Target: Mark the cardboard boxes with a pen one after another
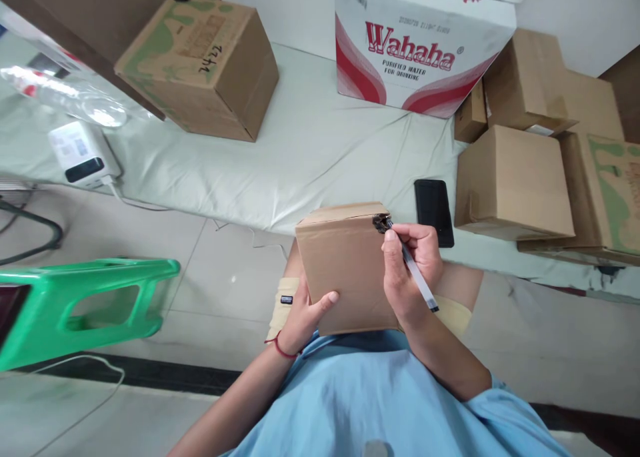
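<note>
A small brown cardboard box (350,270) rests on my lap. My left hand (307,313) grips its left side, with the thumb lying on the box face and the other fingers hidden behind it. In my right hand (413,263) is a pen (420,280) with a pale barrel and a dark end, pinched between thumb and fingers. The pen's tip meets the box's upper right corner, where a black scribbled patch (381,223) covers the cardboard. A black phone (433,213) lies on the pale cloth just beyond my right hand.
A cloth-covered bench (320,157) runs ahead, bearing a green-printed box (200,63), a white Wahaha carton (420,50) and several brown boxes (515,180) at right. A white power bank (83,153) and plastic bottle (75,97) lie left, above a green stool (95,303).
</note>
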Demonstrator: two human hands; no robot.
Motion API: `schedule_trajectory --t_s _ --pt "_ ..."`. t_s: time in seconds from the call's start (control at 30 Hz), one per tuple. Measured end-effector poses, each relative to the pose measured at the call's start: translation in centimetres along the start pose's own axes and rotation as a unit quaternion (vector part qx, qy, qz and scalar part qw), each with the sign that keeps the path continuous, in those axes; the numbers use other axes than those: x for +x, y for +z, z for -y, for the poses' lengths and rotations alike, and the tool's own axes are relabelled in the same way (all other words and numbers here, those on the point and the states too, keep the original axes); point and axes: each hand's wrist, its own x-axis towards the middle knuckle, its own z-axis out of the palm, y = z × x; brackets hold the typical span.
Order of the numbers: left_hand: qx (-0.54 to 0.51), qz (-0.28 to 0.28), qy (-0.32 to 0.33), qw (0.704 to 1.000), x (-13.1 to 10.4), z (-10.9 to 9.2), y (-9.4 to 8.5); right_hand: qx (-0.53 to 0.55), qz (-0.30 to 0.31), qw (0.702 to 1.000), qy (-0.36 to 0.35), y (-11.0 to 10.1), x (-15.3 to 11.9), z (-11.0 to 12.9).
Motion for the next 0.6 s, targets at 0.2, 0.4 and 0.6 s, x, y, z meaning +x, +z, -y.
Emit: schedule_trajectory --t_s 0.2,0.4,0.6 --pt "0.011 0.001 -0.003 1.000 -0.02 -0.04 -0.11 -0.006 0.003 1.000 0.017 -0.02 -0.09 -0.19" --pt "0.009 0.007 0.001 1.000 0.06 -0.39 -0.08 0.000 0.022 1.000 0.015 -0.04 0.18 -0.08" --pt "0.023 0.003 0.003 1.000 0.07 -0.62 0.07 0.028 0.039 0.999 0.019 -0.11 0.26 -0.14"
